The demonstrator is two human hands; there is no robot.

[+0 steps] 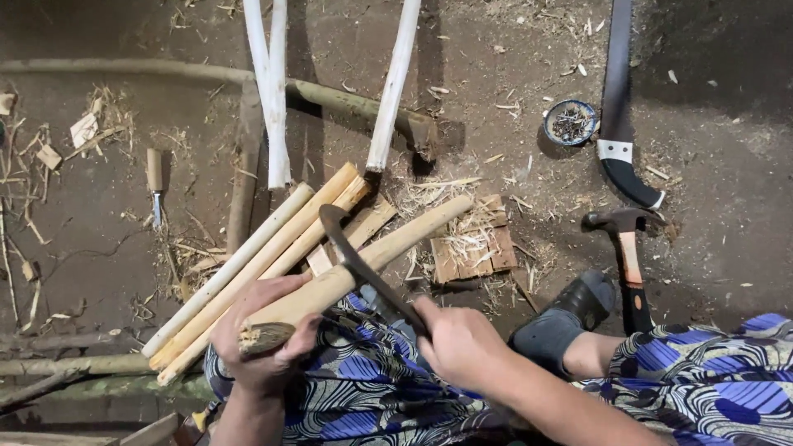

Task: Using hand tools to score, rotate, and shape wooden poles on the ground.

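My left hand (268, 334) grips the near end of a peeled wooden stick (388, 244) that slants up to the right over my lap. My right hand (458, 343) holds the handle of a dark curved knife (351, 256), whose blade lies across the stick near its middle. Under the stick, several pale peeled sticks (248, 268) lie in a bundle slanting the same way. A small wooden block (475, 248) covered in shavings sits beneath the stick's far end. My lap is covered in blue patterned cloth (372, 396).
A hammer (628, 252) and a large saw-like blade with a dark handle (618, 99) lie on the dirt floor at right, beside a small bowl (570, 122). A chisel (155, 186) lies at left. White stripped poles (273, 91) and a long rough branch (330, 95) lie at the top. My foot in a dark sock (566, 318) is at right.
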